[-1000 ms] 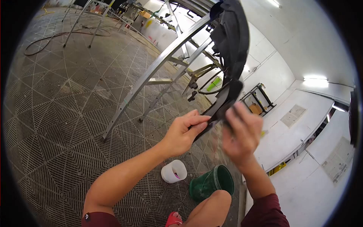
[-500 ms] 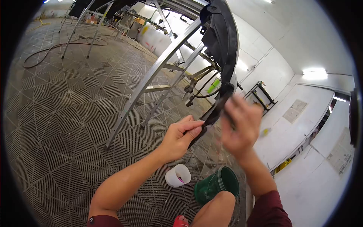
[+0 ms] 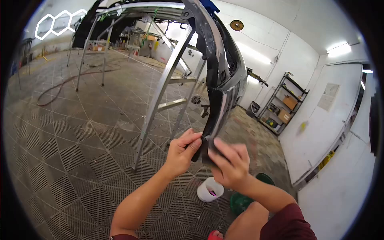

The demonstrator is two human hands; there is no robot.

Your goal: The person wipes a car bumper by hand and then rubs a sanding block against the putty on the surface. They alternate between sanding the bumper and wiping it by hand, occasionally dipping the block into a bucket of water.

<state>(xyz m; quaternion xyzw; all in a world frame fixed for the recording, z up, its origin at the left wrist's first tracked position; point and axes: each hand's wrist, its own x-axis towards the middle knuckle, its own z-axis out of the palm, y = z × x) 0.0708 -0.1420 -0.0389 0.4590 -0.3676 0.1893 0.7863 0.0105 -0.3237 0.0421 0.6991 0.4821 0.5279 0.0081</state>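
A black car bumper (image 3: 216,108), glossy on its outer face, hangs on a metal stand with its end pointing down in front of me. Thumb and fingers of my left hand (image 3: 182,154) pinch its lower left edge. My right hand (image 3: 231,165) is bent against the outer face near the bottom end, slightly blurred by motion. Under its fingers shows a dark, smeared patch; whether that is a sheet, a pad or the bumper itself, I cannot make out. Below the hands, a white tub (image 3: 209,192) with something pink and dark inside stands on the floor beside a green bucket (image 3: 241,203), partly hidden by my right arm and knee.
The aluminium stand (image 3: 160,96) under the bumper has a leg on the gridded floor to my left. A red hose (image 3: 60,86) lies farther left. At the back right stand a shelf (image 3: 282,106) with boxes and a black bucket (image 3: 253,108). A white door (image 3: 326,116) lines the right side.
My view has shifted, showing more of the bumper and the shelf. My right hand has come down along the bumper, close to my left hand, which still pinches the edge.
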